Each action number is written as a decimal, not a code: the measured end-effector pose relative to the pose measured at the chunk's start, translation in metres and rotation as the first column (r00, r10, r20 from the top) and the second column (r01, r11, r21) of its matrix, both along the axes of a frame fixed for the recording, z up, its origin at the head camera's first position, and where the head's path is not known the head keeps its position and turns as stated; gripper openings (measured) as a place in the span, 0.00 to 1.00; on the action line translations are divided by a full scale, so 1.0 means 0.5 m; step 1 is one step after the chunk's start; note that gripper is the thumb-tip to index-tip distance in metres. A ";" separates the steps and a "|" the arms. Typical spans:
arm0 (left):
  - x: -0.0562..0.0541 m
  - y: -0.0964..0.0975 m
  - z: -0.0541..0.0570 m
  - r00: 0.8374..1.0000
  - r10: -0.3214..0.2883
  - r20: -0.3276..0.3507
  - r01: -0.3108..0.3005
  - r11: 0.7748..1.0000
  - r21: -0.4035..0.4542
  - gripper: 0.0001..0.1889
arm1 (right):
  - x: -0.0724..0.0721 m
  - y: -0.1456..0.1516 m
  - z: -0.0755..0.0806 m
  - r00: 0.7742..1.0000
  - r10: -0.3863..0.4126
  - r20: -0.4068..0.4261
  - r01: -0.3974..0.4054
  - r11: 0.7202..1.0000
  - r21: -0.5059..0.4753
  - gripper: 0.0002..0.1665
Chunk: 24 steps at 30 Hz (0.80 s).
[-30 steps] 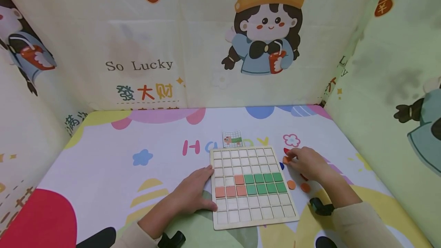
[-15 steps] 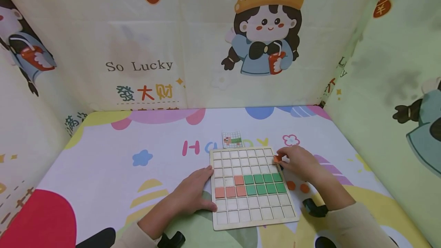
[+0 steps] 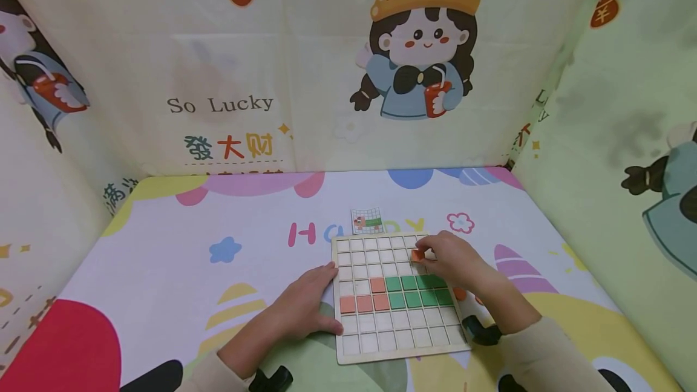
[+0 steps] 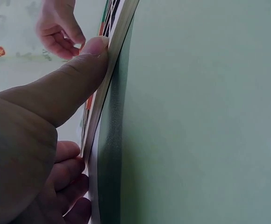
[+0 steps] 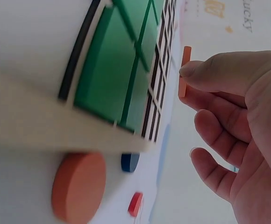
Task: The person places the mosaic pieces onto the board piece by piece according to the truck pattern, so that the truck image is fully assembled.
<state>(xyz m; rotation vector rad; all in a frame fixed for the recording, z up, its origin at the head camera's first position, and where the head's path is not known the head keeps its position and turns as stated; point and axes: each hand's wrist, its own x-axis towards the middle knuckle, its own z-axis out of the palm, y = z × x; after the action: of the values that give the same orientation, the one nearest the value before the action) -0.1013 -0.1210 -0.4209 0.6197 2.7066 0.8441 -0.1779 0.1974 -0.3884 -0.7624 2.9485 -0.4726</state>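
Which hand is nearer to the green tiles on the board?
Right: the right hand, pinching an orange piece, is just past the far side of the green tiles; the left hand touches the left edge of the board, with coral tiles between.

The board, lower centre, is pale, gridded white, with salmon tiles and green tiles. The held piece is orange. The white tabletop bears multicoloured prints.
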 end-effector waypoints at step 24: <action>-0.002 -0.001 -0.003 1.000 -0.008 -0.002 0.008 1.000 -0.011 0.55 | 0.006 -0.093 -0.007 0.991 0.132 0.012 -0.132 0.991 0.007 0.13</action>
<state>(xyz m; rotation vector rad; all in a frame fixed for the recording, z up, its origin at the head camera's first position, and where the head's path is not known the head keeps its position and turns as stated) -0.1024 -0.1217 -0.4226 0.6292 2.7068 0.8268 -0.1751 0.1510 -0.3920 -0.9436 2.8635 -0.4539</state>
